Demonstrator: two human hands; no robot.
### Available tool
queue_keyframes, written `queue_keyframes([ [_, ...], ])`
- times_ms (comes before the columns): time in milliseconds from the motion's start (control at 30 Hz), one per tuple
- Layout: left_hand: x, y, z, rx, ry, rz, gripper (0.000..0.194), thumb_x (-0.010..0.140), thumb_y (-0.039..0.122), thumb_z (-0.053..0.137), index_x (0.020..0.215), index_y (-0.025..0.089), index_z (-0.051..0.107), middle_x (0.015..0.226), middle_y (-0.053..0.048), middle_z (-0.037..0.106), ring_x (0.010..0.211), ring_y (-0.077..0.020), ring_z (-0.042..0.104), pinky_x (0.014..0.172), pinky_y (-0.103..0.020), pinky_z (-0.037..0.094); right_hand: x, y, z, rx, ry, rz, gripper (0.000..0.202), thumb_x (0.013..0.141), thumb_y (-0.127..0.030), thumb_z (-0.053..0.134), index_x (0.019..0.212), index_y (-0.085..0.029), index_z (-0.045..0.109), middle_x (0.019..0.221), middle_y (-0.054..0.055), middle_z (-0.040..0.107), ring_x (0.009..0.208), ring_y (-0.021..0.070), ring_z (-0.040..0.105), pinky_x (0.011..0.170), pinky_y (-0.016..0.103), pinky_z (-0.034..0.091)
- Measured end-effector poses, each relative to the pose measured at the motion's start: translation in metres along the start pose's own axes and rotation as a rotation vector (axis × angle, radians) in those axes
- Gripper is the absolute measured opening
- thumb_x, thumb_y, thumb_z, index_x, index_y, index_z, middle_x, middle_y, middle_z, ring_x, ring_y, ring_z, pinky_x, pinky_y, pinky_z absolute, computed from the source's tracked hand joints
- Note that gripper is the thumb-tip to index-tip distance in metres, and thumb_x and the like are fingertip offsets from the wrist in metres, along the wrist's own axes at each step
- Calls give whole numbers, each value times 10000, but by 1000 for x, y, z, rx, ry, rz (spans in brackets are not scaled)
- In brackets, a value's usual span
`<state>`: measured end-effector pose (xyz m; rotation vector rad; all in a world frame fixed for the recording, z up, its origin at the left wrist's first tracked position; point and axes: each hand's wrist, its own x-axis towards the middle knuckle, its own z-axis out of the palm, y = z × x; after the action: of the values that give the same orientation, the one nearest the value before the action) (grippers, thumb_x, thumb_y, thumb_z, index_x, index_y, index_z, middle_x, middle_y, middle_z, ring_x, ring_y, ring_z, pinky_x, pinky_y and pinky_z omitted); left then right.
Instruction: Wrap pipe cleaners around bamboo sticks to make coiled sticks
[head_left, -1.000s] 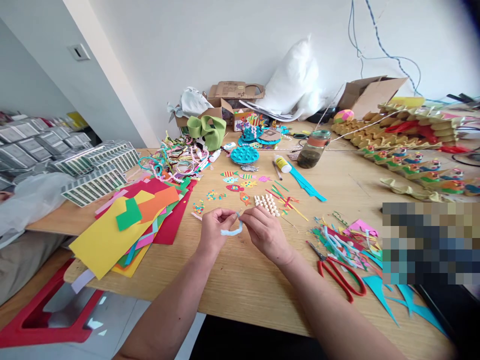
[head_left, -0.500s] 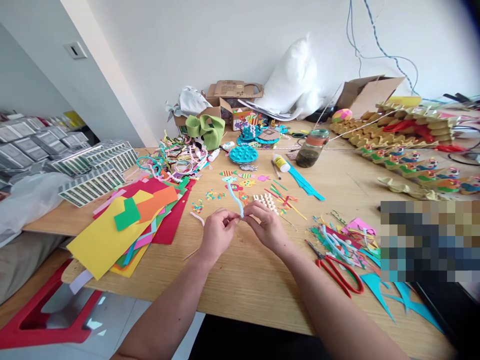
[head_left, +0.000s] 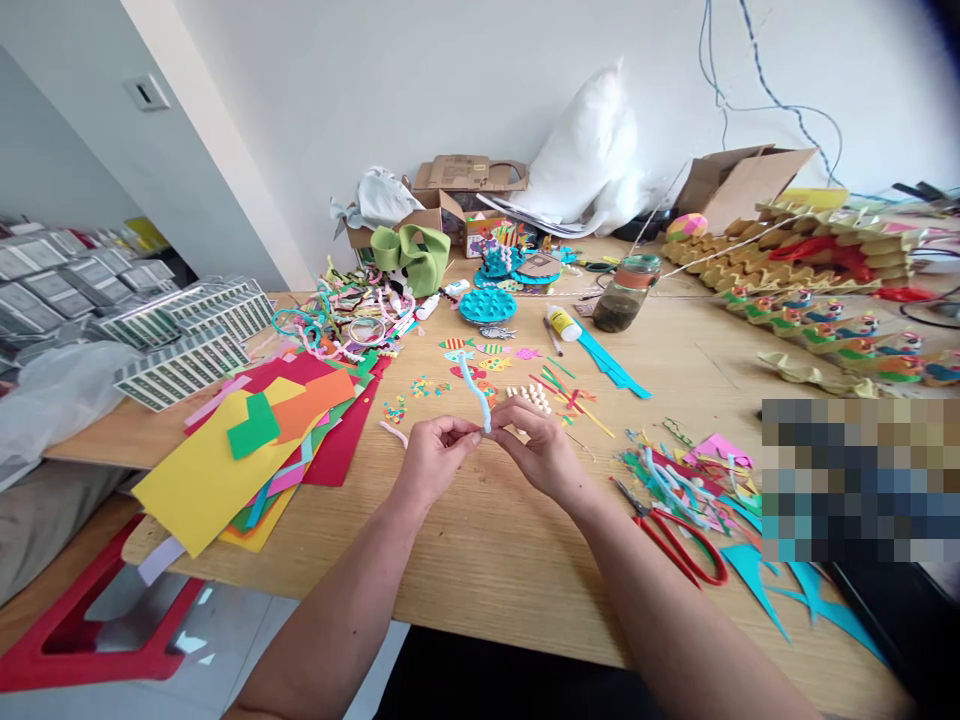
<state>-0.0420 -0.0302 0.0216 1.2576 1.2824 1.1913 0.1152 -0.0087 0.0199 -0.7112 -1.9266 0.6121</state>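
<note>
A light blue pipe cleaner (head_left: 475, 390) stands up between my hands, curving a little to the left at its top. My left hand (head_left: 442, 452) pinches around its lower end, thumb and forefinger pressed together. Meeting it there, my right hand (head_left: 534, 442) is closed in a pinch at the same end; the exact grip is hidden behind the fingertips. Beyond the hands lie several paper fish (head_left: 494, 364) and a patch of small white pieces (head_left: 528, 397). A short pale pink pipe cleaner (head_left: 393, 432) rests left of my left hand.
Coloured sheets (head_left: 195, 480) are piled at the left. Red-handled scissors (head_left: 682, 550) and paper scraps (head_left: 675, 485) lie at the right. Farther back are a blue dimpled disc (head_left: 487, 306), a glue bottle (head_left: 564, 323), a jar (head_left: 627, 295) and egg cartons (head_left: 825, 235).
Both hands remain pinched at the pipe cleaner's lower end, having shifted slightly to the right. The pipe cleaner has moved with them, and the thin stick by my left forearm is now out of sight.
</note>
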Motion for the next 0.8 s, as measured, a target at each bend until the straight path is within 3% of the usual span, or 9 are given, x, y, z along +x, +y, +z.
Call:
queue_keyframes([
  [267, 1, 1, -1, -109, -36, -149, 256, 565, 322, 725, 703, 113, 672, 542, 8, 572, 389, -47, 421, 344, -173, 278, 1, -4, -4, 17, -28, -15, 97, 852, -156, 508, 797, -184, 582, 798, 45, 577, 769, 147, 556, 705, 294, 456],
  [500, 1, 3, -4, -128, -66, -152, 224, 546, 311, 734, 662, 128, 677, 490, 28, 525, 382, -47, 400, 349, -177, 268, -1, -3, -3, 8, -50, -33, 95, 859, -167, 500, 806, -190, 574, 825, 52, 580, 789, 152, 559, 703, 294, 458],
  [600, 1, 2, -5, -68, -45, -79, 167, 575, 291, 713, 638, 140, 680, 494, 29, 508, 404, -59, 400, 374, -190, 302, -1, -5, -2, -1, -63, -27, 112, 866, -170, 487, 796, -191, 572, 810, 49, 578, 776, 151, 556, 697, 294, 457],
  [800, -2, -1, -3, 197, -6, 213, 102, 684, 216, 633, 620, 161, 691, 589, -12, 558, 545, -103, 487, 515, -215, 370, -2, -1, 1, -65, -67, 10, 127, 866, -165, 480, 769, -185, 560, 773, 43, 567, 735, 145, 530, 666, 281, 432],
])
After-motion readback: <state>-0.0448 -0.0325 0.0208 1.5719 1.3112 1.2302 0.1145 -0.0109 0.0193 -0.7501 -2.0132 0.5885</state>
